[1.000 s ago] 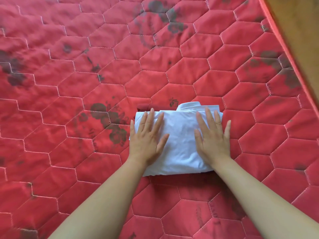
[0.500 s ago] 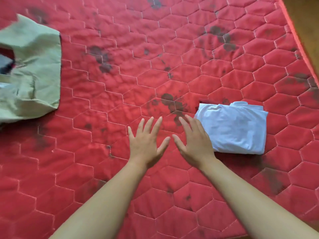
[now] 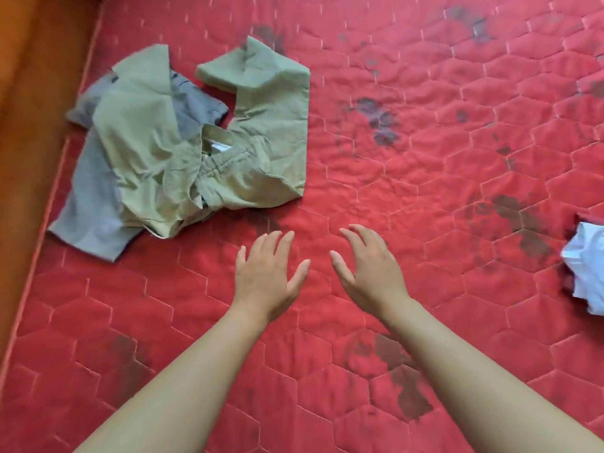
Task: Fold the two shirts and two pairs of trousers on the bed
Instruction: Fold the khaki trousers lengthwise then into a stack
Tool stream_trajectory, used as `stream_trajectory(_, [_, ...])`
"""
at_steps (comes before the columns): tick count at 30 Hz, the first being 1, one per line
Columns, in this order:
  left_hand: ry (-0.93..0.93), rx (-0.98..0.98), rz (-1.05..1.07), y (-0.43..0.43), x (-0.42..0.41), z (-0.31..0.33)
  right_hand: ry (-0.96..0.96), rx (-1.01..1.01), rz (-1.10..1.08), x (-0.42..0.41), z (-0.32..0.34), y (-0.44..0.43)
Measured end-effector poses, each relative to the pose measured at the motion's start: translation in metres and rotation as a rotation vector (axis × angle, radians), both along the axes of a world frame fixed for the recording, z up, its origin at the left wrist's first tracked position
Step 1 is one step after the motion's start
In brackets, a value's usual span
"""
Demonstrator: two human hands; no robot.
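A crumpled pair of olive-green trousers [image 3: 228, 142] lies at the upper left of the red quilted bed [image 3: 425, 158], on top of a grey garment [image 3: 88, 210] that sticks out beneath it. At the right edge, a folded white shirt [image 3: 586, 266] is partly cut off by the frame. My left hand [image 3: 268, 273] and my right hand [image 3: 369, 266] hover palm-down over bare mattress in the middle, fingers spread and holding nothing. Both hands are below and to the right of the trousers, apart from them.
The bed's left edge runs along a brown wooden surface [image 3: 29, 125]. Dark printed patches mark the red cover in several places.
My hands have left the folded white shirt and moved left across the bed. My view has swung left, so the trousers pile is now in full view and the shirt sits at the right edge.
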State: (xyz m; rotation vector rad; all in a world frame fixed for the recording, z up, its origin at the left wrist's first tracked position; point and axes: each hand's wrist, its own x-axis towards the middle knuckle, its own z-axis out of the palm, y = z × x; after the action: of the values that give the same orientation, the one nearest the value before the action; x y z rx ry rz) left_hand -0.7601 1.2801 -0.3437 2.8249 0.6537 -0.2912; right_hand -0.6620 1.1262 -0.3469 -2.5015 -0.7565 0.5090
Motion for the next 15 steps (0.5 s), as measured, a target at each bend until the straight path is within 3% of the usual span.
stream_trajectory(10, [-0.014, 0.057, 0.167, 0.158, -0.040, -0.045, -0.009, 0.013, 0.164, -0.026, -0.056, 0.165])
stream_trajectory(15, [-0.066, -0.013, 0.171, 0.238, -0.024, -0.075, -0.073, 0.000, 0.085, -0.004, -0.088, 0.237])
